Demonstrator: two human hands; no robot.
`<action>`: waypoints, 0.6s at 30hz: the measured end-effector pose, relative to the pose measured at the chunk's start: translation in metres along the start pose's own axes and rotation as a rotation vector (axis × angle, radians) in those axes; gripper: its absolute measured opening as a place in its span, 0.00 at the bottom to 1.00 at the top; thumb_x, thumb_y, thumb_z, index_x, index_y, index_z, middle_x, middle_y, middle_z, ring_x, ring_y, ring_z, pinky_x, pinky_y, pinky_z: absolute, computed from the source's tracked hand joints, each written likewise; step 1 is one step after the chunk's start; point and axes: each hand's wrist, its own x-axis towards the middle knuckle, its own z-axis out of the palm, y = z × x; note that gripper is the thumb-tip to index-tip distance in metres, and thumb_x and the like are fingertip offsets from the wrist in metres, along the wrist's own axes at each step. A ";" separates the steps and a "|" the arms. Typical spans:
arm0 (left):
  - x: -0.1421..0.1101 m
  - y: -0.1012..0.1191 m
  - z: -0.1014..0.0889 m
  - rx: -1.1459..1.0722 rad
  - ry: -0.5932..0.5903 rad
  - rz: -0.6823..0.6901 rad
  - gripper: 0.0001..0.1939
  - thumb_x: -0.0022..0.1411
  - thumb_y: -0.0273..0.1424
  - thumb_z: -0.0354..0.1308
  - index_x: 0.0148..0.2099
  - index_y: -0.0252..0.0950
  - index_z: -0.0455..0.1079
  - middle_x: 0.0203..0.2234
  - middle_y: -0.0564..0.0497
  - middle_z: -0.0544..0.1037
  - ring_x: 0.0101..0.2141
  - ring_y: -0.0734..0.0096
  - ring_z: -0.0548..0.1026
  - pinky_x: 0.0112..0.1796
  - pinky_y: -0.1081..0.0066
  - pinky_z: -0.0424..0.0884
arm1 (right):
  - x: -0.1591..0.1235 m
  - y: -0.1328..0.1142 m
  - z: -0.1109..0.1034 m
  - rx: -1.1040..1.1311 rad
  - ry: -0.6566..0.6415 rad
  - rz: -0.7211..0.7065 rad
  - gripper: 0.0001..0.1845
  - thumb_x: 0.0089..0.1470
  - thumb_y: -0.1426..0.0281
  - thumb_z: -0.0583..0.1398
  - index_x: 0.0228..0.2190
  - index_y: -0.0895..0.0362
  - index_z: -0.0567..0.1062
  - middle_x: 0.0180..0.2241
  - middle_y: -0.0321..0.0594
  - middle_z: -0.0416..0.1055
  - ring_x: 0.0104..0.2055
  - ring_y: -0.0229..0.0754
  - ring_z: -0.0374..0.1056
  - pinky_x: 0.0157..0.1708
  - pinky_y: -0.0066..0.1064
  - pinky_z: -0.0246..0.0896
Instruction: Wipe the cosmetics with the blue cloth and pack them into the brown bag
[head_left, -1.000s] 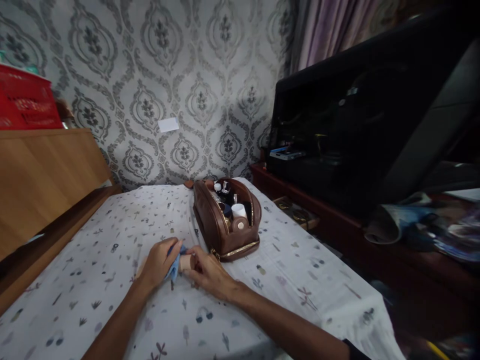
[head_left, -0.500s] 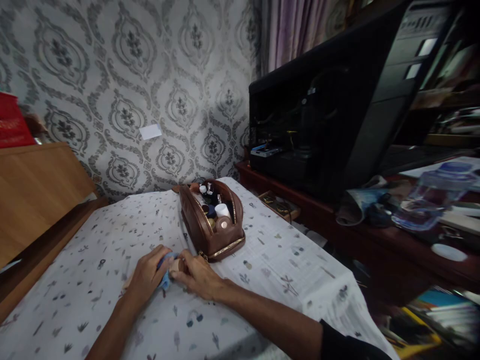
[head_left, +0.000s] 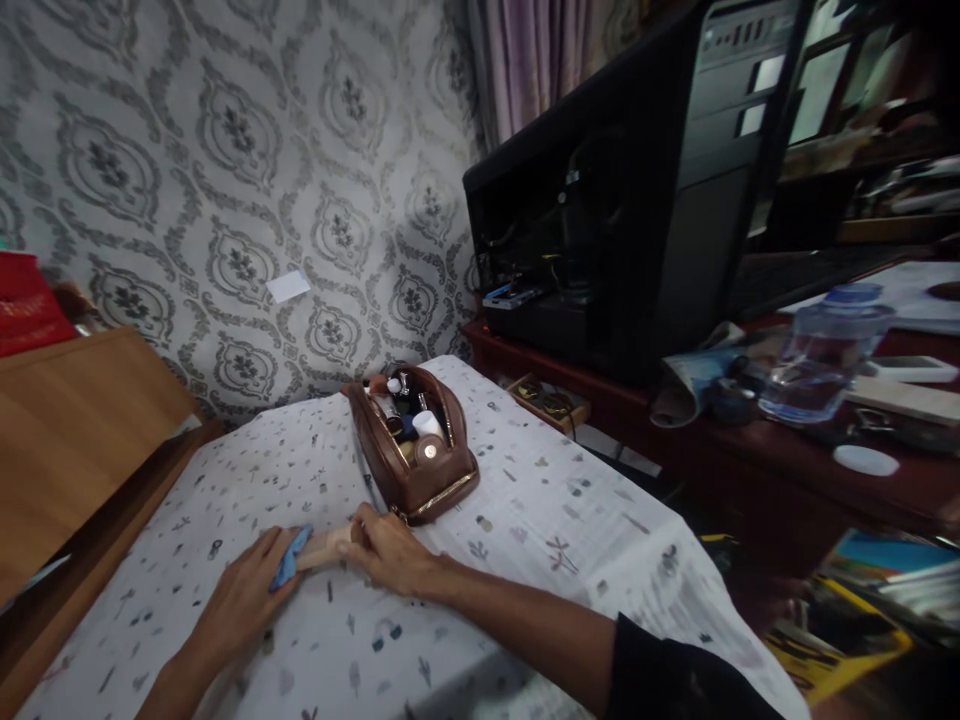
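Note:
My left hand [head_left: 241, 592] is closed on a light-blue cloth [head_left: 291, 562], which lies against one end of a long, pale beige item [head_left: 325, 550]. The other end of that item is gripped by my right hand [head_left: 390, 552]; its exact kind cannot be made out. Just beyond my right hand stands a brown cosmetic bag [head_left: 384, 468], its zipped top open. Inside show a white-capped container [head_left: 427, 424], a small white cap and several dark items. The bag's gold zip pull hangs close to my right fingers.
A white patterned cloth [head_left: 420, 630] covers the surface under my hands. At right are a black computer case [head_left: 592, 230], a clear water bottle [head_left: 817, 350], a white lid [head_left: 866, 460] and a small open drawer [head_left: 547, 400]. A wooden panel [head_left: 90, 430] borders the left.
My left hand has moved left with the blue cloth, away from my right hand, baring more of the beige item between them. The view has shifted slightly right.

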 end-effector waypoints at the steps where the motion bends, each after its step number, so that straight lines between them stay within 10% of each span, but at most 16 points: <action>1: -0.004 -0.004 0.000 0.045 -0.001 -0.026 0.23 0.66 0.39 0.47 0.59 0.40 0.67 0.54 0.43 0.75 0.50 0.54 0.76 0.46 0.62 0.75 | 0.000 -0.001 0.000 -0.005 0.011 0.001 0.13 0.58 0.60 0.59 0.37 0.57 0.67 0.27 0.34 0.64 0.31 0.41 0.62 0.32 0.30 0.53; 9: 0.005 -0.004 -0.036 0.240 0.099 0.039 0.22 0.65 0.33 0.44 0.60 0.44 0.66 0.51 0.47 0.77 0.46 0.57 0.78 0.35 0.67 0.75 | -0.016 -0.019 -0.009 0.121 0.145 -0.117 0.12 0.57 0.60 0.59 0.32 0.54 0.63 0.22 0.29 0.58 0.26 0.38 0.57 0.27 0.28 0.48; 18: 0.131 0.065 -0.128 0.377 0.266 0.289 0.22 0.63 0.25 0.45 0.58 0.39 0.64 0.47 0.42 0.72 0.46 0.54 0.72 0.36 0.67 0.69 | -0.017 -0.042 -0.091 0.019 0.524 -0.178 0.09 0.55 0.63 0.60 0.34 0.55 0.68 0.28 0.34 0.66 0.30 0.40 0.62 0.30 0.28 0.52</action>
